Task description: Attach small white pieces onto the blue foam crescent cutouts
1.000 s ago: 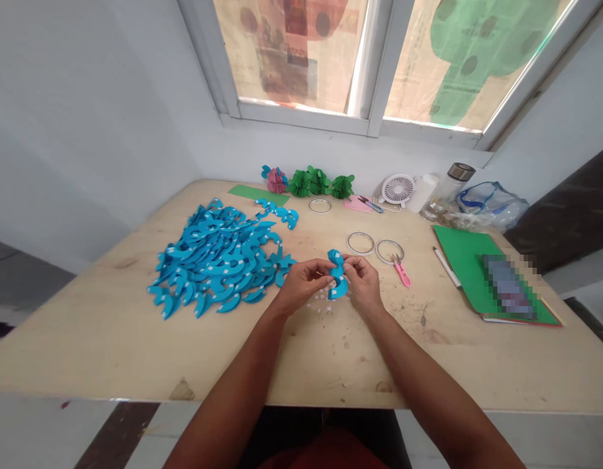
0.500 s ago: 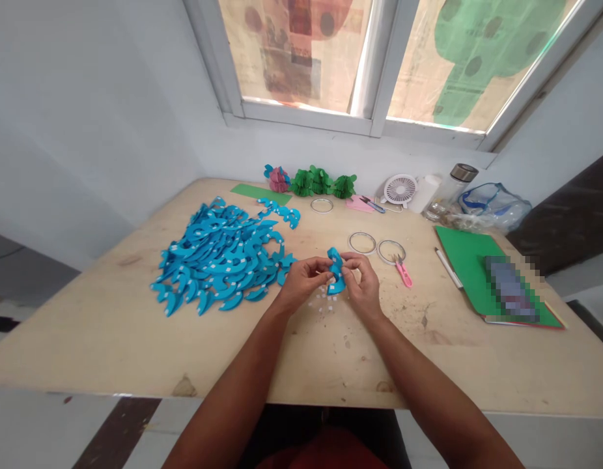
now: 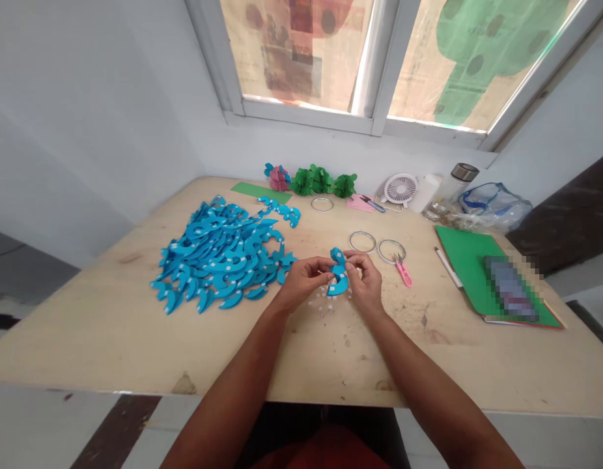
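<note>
A person's left hand pinches a curved blue cutout between thumb and fingers above a wooden tabletop — the right hand at its other edge, its bent fingers' grip impossible to tell. White bits lie scattered below; a blue pile sits beside the left hand.

Forearms angled inward, left hand near right hand, fingers curled.
</note>
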`<state>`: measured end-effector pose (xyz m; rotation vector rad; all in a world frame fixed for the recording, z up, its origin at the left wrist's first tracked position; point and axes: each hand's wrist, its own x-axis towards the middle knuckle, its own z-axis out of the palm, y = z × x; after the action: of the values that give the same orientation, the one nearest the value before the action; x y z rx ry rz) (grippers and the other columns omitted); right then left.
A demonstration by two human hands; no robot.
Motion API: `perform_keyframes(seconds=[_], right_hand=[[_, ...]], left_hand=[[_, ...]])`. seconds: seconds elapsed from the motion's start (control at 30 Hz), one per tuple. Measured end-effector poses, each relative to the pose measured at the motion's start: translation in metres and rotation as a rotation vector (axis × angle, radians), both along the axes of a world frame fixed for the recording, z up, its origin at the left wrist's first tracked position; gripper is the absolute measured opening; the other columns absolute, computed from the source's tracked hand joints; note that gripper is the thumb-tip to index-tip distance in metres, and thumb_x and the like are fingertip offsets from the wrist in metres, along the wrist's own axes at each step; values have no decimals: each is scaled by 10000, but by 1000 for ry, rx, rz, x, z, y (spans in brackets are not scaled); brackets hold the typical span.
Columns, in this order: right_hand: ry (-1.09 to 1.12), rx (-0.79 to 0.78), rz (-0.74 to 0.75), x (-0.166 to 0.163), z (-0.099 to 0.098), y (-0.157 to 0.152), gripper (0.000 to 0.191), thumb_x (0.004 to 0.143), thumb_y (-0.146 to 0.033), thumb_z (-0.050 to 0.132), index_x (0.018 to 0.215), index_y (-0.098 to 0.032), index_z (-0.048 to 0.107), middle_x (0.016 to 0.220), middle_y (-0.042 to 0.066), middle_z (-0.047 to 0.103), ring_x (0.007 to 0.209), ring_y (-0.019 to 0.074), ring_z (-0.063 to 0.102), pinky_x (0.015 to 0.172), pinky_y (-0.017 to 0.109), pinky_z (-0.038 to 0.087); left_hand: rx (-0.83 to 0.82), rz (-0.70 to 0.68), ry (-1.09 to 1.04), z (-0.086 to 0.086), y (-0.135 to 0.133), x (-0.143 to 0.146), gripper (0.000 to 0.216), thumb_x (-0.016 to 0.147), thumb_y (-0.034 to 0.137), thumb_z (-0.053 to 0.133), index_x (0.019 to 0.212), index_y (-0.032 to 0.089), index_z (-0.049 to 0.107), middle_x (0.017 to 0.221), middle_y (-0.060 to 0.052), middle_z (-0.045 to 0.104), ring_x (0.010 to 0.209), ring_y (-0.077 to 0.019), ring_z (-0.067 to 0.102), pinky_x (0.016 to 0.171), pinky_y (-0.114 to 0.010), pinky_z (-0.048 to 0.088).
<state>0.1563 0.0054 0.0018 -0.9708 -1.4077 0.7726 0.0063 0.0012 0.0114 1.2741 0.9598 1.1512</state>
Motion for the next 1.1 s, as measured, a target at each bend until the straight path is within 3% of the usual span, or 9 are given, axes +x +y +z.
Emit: perform_keyframes(seconds=[0.27,0.8,1.1], right_hand=[[135,-133,32,-2,-9,4,152,763,-347,570,771,-194,573,997,68,631,830,186,589,720,310,447],[197,-152,77,-2,-12,5,152,756,-341,591,773,-191,573,924,57,638,798,177,586,722,308,448],[329,-257,174,-2,-10,6,140,718,-311,626,760,-188,575,974,54,647,766,167,602,674,287,455]], left_hand=[[-3,-34,-41,0,-1,1,284,626,284,720,863,145,649,821,-50,666,720,-160,618,691,-299,504],[40,-27,25,2,-1,1,237,644,258,706,842,140,652,783,-42,656,713,-150,601,669,-271,475],[51,-59,-8,0,-1,1,227,643,252,713,827,139,642,785,-39,648,732,-152,596,674,-270,472]])
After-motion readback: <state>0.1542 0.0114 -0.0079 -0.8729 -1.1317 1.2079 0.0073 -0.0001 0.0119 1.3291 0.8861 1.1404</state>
